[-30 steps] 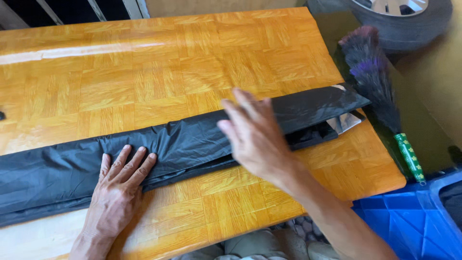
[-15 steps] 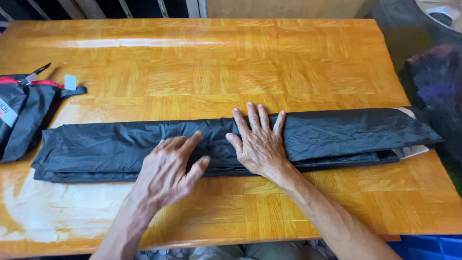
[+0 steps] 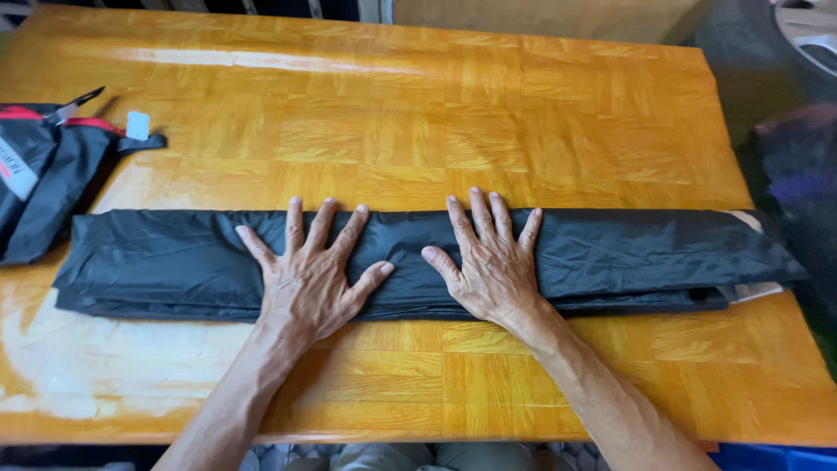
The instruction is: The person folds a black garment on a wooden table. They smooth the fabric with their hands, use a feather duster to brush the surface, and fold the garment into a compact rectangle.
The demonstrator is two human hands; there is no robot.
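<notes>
Hands flat on a long folded strip of black fabric (image 3: 610,253), which lies lengthwise across the near half of the wooden desk (image 3: 488,113). Left hand (image 3: 309,275) pressed palm-down near the strip's middle, fingers spread wide, thumb angled out toward the right. Right hand (image 3: 493,262) just beside it, also palm-down, fingers splayed and pointing away from the person, thumb toward the left hand. The 2 thumbs sit near each other but apart. Neither hand grips anything; both lie open on the cloth.

Fabric looks thin and glossy, creased, folded into several layers; layered edges show along its near side. Its left end stops short of the desk's left edge; its right end reaches close to the right edge, where a pale corner (image 3: 754,292) pokes out from beneath.

At the far left of the desk, a black pouch with red trim (image 3: 44,174), just apart from the strip's left end, with a small white tag (image 3: 138,125) on its strap. Desk surface is orange parquet, shiny with glare. A dark tyre (image 3: 767,52) sits beyond the far right corner, partly out of frame
</notes>
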